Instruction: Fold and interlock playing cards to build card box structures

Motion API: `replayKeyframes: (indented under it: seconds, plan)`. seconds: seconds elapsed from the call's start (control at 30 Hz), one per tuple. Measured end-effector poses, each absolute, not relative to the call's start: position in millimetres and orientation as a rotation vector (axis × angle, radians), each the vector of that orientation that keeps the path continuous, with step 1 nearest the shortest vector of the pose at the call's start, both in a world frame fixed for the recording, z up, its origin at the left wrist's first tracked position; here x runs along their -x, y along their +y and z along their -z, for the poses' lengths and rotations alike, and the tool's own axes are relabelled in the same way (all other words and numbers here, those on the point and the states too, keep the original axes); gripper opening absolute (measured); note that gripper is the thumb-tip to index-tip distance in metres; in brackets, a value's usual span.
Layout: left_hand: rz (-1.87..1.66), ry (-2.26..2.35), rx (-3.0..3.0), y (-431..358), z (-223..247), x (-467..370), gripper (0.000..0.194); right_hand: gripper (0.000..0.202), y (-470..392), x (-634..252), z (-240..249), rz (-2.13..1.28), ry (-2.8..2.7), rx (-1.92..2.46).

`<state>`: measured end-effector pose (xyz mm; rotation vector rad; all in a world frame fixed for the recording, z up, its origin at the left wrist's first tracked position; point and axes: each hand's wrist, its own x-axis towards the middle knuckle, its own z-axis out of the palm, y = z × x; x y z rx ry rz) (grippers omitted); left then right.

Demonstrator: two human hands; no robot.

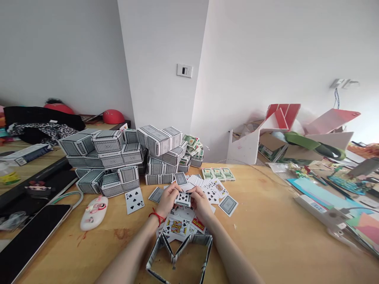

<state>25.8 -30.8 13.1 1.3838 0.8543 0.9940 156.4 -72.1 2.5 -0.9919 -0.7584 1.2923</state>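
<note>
Both your hands meet at the centre of the frame, your left hand [167, 200] and your right hand [201, 202] pinching a black-pipped playing card [182, 198] between them by its opposite sides, thumbs and fingers closed; a red string bracelet [157, 215] circles your left wrist. Just above your fingertips is a grey-backed card [181, 179], though you cannot tell from here whether your fingers touch it. Under and below your hands lie loose cards, among them a king [176, 226] face up, and at the bottom centre a notched frame of folded cards [200, 239] stands on the surface [257, 232] between your forearms. Left of your hands you have a five of spades [134, 200] face up, then a white mouse [94, 213]. Right of them a face-down card [228, 205] lies beside a fan of face-up cards [211, 189], with three green-patterned card blocks [218, 174] in a row behind. Grey card-built blocks [111, 142] are piled left of centre, rising behind your hands. At the far right sits a white power strip [321, 213], and at lower left a dark-screened device [38, 240].
</note>
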Motion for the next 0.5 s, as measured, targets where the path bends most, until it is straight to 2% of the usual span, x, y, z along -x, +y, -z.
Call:
replayKeyframes:
  seconds: [0.23,0.37,0.5]
  plan:
    - [-1.060,0.861,-1.478,-29.7,-16.5,-23.3,0.009,0.037,-70.5,-160.8,0.1,-1.425,-0.900,1.063]
    - [-1.045,0.835,-1.538,-32.5,-16.8,-23.6,0.011,0.037,-70.7,-160.2,3.9,-1.316,-1.010,1.143]
    - [-0.980,0.806,-1.587,-36.5,-14.7,-26.1,0.022,0.035,-70.8,-159.9,4.0,-1.130,-1.066,1.176]
